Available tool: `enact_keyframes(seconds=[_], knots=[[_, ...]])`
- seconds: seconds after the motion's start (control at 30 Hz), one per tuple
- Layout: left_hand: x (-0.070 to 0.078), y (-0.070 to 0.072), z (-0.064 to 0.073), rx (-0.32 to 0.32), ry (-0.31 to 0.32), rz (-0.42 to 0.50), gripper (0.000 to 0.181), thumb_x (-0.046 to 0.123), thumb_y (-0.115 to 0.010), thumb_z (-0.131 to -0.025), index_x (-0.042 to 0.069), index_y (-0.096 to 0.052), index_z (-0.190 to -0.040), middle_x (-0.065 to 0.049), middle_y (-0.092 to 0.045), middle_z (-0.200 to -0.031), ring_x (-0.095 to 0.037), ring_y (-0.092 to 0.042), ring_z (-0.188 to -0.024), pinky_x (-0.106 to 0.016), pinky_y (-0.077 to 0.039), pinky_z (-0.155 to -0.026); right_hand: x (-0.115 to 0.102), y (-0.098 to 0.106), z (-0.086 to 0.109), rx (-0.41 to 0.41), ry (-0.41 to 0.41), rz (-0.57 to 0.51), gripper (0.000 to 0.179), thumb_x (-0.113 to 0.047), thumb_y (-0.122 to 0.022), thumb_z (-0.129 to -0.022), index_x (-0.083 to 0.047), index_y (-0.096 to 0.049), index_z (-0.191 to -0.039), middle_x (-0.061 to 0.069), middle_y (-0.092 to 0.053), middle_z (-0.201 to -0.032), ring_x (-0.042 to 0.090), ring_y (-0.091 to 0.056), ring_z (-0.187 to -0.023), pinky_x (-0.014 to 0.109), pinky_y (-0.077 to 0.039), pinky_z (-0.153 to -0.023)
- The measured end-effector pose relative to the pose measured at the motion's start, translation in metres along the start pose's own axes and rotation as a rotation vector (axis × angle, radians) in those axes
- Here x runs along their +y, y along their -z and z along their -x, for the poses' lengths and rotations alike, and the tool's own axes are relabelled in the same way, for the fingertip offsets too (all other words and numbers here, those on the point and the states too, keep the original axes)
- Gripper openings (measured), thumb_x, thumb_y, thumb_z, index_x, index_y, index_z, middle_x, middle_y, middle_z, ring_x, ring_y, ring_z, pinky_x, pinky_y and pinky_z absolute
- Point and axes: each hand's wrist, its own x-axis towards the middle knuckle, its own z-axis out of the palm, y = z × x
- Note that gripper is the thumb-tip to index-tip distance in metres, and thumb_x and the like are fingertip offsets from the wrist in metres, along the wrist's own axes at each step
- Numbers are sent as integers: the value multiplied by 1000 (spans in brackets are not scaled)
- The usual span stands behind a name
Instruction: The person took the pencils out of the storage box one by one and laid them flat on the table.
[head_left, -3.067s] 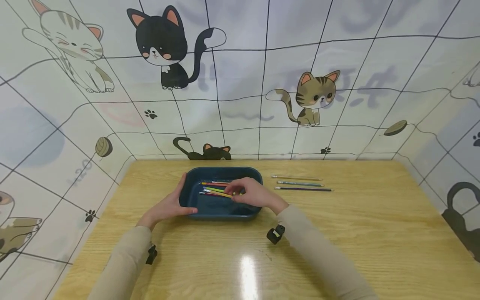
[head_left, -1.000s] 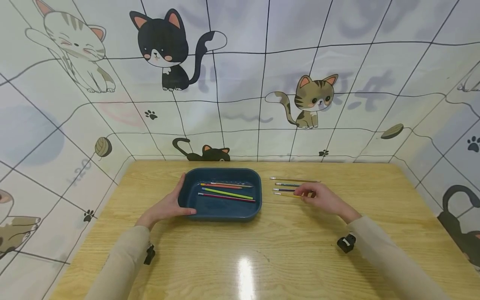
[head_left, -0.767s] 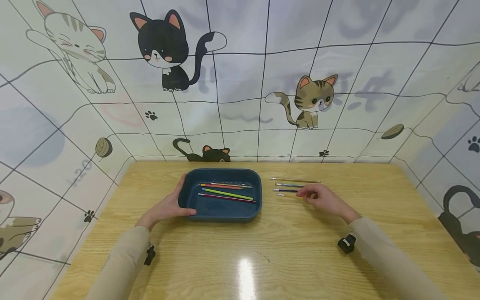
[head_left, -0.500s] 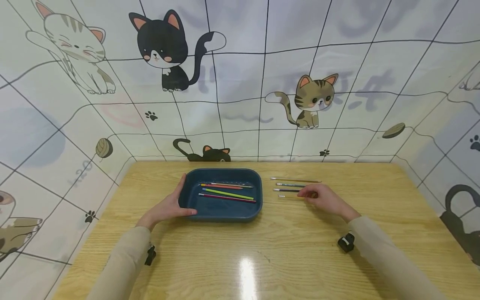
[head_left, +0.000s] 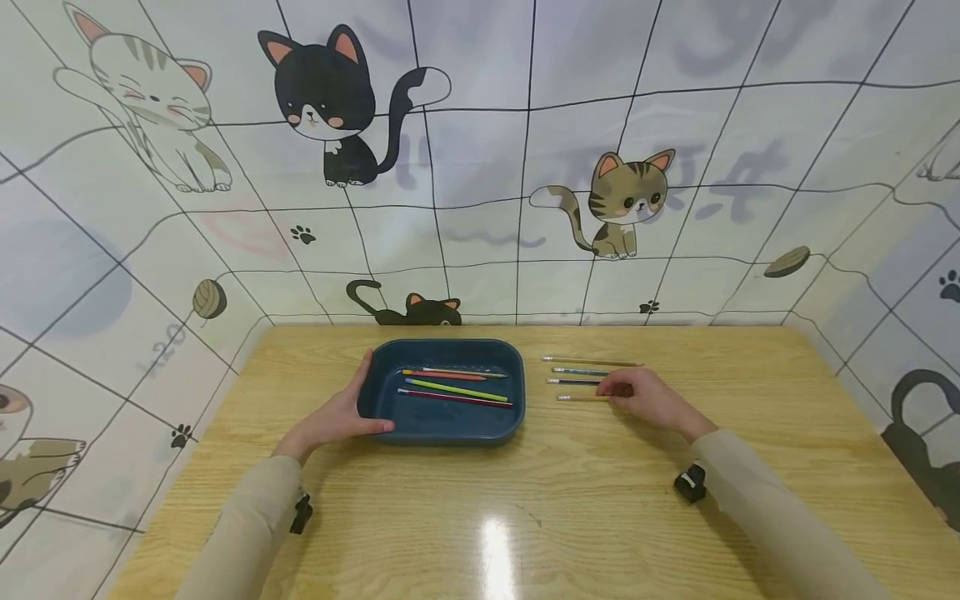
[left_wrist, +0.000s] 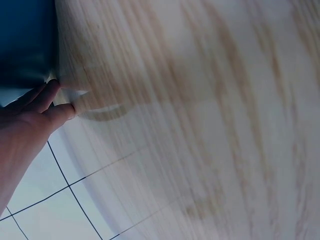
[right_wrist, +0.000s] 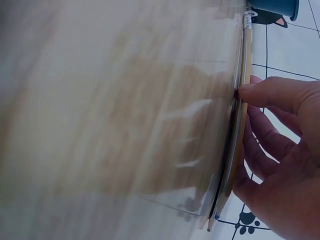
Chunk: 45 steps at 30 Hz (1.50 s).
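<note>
My left hand (head_left: pixel 333 417) holds the left end of a dark blue rectangular tray (head_left: pixel 442 433), thumb over the near rim and fingers along the outer side. In the left wrist view the fingers (left_wrist: pixel 42 97) lie against its wall. To the right of the tray, my right hand (head_left: pixel 648 400) pinches a yellow pencil (head_left: pixel 581 398) between thumb and fingers, low over the table. Its eraser end points left, toward the tray; the right part is hidden by the hand. Behind it lie a dark pencil (head_left: pixel 573 382), a bluish pencil (head_left: pixel 581 371) and a tan pencil (head_left: pixel 592 361), roughly parallel.
Inside the tray lie several pencils, among them a lime green pencil (head_left: pixel 457 390), a dark red pencil (head_left: pixel 453 398) and an orange pencil (head_left: pixel 450 375). The wooden table (head_left: pixel 420 517) meets a cat-printed cloth backdrop (head_left: pixel 480 233) at its back edge.
My right hand has carried the yellow pencil from the tray rightward to the row. Lately that pencil has shifted slightly nearer me, apart from the dark one. The left hand stays on the tray.
</note>
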Motion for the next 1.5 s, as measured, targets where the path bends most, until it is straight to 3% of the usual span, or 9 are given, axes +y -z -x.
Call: enact_keyframes(seconds=[0.5, 1.23, 1.5], knots=[[0, -2, 0, -2, -9, 2, 126, 34, -83, -75, 21, 14, -154, -22, 3, -158, -45, -8, -141, -62, -13, -109, -1, -2, -4, 24, 23, 89, 17, 10, -65, -83, -2, -70, -93, 5, -67, -91, 18, -61, -82, 37, -50, -74], [0, -2, 0, -1, -5, -8, 124, 36, -82, -77, 19, 14, -154, -21, 5, -159, -44, -7, -141, -60, -13, -109, -1, 1, -6, 3, -20, 113, 17, 9, -65, -83, -4, -70, -94, 3, -66, -89, 16, -58, -80, 35, -49, -71], [3, -1, 1, 3, -3, -4, 125, 32, -83, -76, 21, 14, -154, -22, 3, -158, -45, -9, -141, -61, -15, -109, -9, 5, -9, 50, -30, 85, 14, 5, -66, -85, -4, -71, -95, 4, -67, -91, 19, -60, -83, 38, -51, -74]])
